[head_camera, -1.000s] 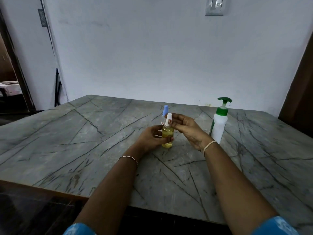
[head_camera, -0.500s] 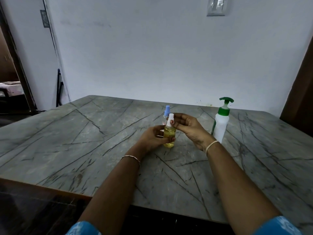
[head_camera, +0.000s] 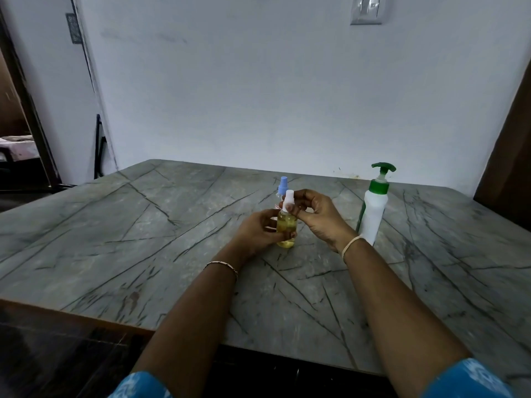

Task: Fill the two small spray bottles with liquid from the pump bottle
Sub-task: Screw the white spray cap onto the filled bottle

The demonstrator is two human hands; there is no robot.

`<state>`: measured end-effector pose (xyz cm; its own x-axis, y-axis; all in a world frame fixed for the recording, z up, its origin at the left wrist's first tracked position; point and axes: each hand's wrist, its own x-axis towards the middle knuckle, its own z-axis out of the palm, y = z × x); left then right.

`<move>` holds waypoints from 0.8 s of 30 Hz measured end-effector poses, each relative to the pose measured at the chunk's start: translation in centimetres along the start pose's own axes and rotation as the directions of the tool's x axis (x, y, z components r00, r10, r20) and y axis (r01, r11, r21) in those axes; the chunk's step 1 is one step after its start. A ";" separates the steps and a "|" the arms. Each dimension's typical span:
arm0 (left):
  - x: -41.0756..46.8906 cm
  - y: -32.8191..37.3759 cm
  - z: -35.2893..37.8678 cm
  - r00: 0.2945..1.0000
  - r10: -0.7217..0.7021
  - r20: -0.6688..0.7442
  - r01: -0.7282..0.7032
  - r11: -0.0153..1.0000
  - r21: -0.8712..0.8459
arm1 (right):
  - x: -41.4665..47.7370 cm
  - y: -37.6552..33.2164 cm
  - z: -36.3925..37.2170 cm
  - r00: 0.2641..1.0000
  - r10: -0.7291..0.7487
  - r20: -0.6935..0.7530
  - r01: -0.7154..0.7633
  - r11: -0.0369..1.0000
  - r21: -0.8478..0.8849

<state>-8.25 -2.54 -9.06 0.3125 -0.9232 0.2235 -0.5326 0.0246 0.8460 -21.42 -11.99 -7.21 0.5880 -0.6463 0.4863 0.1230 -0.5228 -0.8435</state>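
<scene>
A wide grey stone surface crossed by dark vein lines is seen filling the lower half of the view, edged at its near left side by a brown rim. Near its middle a small clear spray bottle of yellow liquid is held upright: its body is gripped by the curled fingers of the left hand, while its white spray cap is pinched between thumb and fingertips of the right hand. Whether its base touches the surface cannot be told. Just behind it, a second small spray bottle, capped in pale blue, is partly hidden by the hands. Close beside the right wrist, a white plastic pump bottle with a green pump head is stood upright. The surface is backed by a plain pale wall, on which a white switch plate is mounted high up. A dark doorway is seen at the left and a dark brown wooden panel at the right.
</scene>
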 end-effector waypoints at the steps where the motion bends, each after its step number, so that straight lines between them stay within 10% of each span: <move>1: 0.0 0.1 0.1 1.000 0.015 -0.015 -0.015 1.000 0.019 | 0.1 0.0 0.1 1.000 0.002 -0.013 -0.002 1.000 -0.019; 24: -0.3 0.3 0.4 0.991 0.089 -0.100 -0.073 0.986 0.149 | 0.2 0.3 1.3 0.990 -0.032 -0.140 -0.004 0.968 -0.250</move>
<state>-8.84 -2.41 -9.03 0.3408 -0.8746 0.3449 -0.6655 0.0348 0.7456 -20.22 -11.51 -7.67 0.4663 -0.7006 0.5401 -0.0831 -0.6426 -0.7617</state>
